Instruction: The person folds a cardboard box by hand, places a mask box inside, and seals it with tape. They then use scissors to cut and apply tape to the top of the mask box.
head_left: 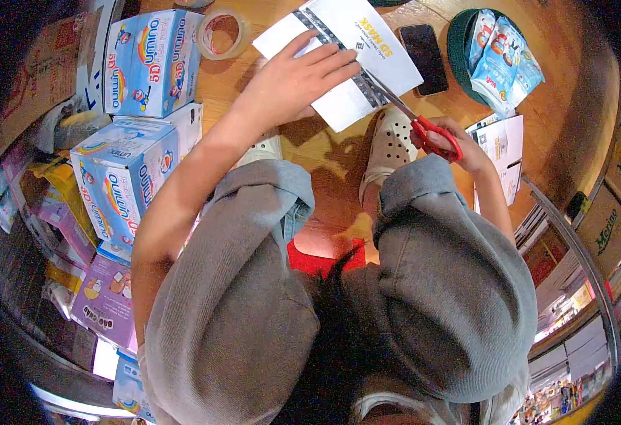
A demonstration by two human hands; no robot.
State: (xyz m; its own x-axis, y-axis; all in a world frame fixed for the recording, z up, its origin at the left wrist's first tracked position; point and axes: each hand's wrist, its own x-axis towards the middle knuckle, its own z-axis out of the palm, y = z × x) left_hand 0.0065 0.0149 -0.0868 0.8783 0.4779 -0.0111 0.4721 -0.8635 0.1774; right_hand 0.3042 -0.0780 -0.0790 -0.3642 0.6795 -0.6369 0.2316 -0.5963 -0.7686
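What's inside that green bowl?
The green bowl holds a few blue and white packets piled together. They cover the bottom, so anything under them is hidden. The bowl sits beside the phone, away from both hands.

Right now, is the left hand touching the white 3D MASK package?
Touching. The head view shows the left hand pressed flat on the white 3D MASK package, fingers spread across its surface, while the right hand works red-handled scissors at its edge.
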